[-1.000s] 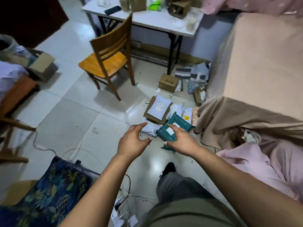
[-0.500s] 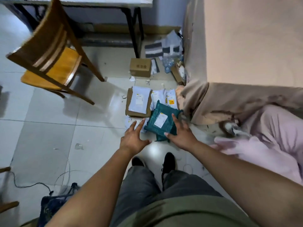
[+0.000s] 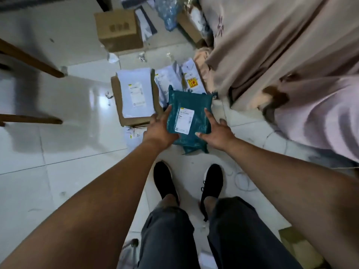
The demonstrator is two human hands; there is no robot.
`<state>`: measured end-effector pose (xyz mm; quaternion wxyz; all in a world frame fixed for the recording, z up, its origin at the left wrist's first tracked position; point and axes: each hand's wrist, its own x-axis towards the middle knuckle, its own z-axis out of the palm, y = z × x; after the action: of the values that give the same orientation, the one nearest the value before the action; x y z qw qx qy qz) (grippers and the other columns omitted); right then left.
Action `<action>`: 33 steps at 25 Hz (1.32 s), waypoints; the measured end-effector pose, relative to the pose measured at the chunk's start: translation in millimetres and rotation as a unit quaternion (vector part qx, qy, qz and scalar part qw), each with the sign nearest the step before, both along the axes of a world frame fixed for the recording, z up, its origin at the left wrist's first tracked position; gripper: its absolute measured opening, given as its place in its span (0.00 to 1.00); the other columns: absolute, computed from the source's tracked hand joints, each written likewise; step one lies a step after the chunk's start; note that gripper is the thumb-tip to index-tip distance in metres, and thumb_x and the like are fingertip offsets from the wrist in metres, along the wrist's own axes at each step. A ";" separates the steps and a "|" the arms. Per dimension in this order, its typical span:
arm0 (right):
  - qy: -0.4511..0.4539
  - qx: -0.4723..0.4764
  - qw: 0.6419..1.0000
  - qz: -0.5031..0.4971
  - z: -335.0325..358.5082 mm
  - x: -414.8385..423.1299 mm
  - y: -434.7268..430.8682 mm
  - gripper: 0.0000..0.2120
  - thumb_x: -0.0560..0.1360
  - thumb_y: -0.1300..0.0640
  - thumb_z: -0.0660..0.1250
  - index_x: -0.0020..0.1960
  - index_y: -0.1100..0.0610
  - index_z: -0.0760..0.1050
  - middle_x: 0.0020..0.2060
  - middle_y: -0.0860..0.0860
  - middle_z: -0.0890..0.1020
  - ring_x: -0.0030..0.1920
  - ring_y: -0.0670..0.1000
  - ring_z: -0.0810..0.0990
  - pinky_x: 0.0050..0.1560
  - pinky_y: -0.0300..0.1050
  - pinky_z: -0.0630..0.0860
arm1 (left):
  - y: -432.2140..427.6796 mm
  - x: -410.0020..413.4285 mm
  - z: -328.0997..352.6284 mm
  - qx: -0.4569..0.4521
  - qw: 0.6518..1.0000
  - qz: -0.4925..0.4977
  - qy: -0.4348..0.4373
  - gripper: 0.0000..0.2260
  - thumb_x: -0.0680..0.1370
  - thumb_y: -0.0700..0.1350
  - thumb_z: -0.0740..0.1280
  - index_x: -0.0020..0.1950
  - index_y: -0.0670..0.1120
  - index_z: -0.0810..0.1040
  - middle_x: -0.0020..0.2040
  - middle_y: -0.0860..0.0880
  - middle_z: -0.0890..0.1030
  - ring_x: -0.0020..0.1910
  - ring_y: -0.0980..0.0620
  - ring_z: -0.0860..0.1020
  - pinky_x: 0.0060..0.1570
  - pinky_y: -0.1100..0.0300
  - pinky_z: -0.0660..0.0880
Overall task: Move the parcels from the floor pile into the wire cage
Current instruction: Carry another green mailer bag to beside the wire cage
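A teal plastic parcel [image 3: 189, 105] with a white label sits between my hands, over the floor pile. My left hand [image 3: 158, 130] grips its left edge, partly under it. On the parcel's right edge is my right hand [image 3: 218, 133], thumb at the lower corner. Behind it lie a white mailer on a flat brown cardboard parcel [image 3: 134, 94], two white mailers [image 3: 168, 78], one with a yellow-red sticker [image 3: 192, 81], and another white mailer [image 3: 134, 135] below my left hand. A cardboard box [image 3: 118, 28] stands farther back. No wire cage is in view.
Wooden chair legs [image 3: 29, 59] cross the left side. A bed with a beige cover [image 3: 272, 45] and pink cloth [image 3: 320, 113] fills the right. My black shoes [image 3: 165, 181] stand on white tiles just below the pile. A thin cable [image 3: 242, 181] loops on the floor by my right foot.
I have bent down over the pile and the view tilted down to my feet. Both hands have closed in on the teal parcel, the left one now touching it.
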<state>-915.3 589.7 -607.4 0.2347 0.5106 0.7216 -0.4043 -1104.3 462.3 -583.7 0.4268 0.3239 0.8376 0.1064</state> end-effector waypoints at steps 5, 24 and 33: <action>0.008 -0.010 1.000 -0.017 -163.7 -8.1 33.3 0.52 0.71 0.34 0.73 0.76 0.26 0.35 0.81 0.62 0.50 0.80 0.64 0.55 0.77 0.53 0.62 | 24.7 -18.4 -178.1 -0.026 0.999 -0.017 -0.014 0.53 0.69 0.53 0.81 0.82 0.66 0.48 0.81 0.36 0.53 0.77 0.34 0.63 0.74 0.42 0.66; 0.155 0.058 0.979 -0.118 -40.5 32.7 -14.2 0.59 0.67 0.43 0.81 0.78 0.28 0.39 0.75 0.56 0.59 0.75 0.58 0.67 0.73 0.52 0.66 | 29.8 21.6 -58.5 -0.009 0.996 -0.089 -0.002 0.57 0.64 0.64 0.81 0.79 0.73 0.44 0.74 0.34 0.61 0.66 0.32 0.75 0.61 0.47 0.75; 0.181 0.055 0.937 -0.293 199.4 91.7 -72.5 0.61 0.64 0.41 0.82 0.78 0.28 0.39 0.77 0.54 0.56 0.77 0.57 0.62 0.76 0.44 0.60 | 30.6 56.3 200.7 0.033 0.969 -0.241 -0.044 0.56 0.67 0.61 0.80 0.74 0.79 0.38 0.62 0.40 0.66 0.61 0.33 0.77 0.62 0.46 0.78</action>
<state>-823.7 517.2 -408.0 -0.0576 0.6298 0.5915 -0.5002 -1048.0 492.9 -383.0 0.4658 0.5247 0.7112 0.0421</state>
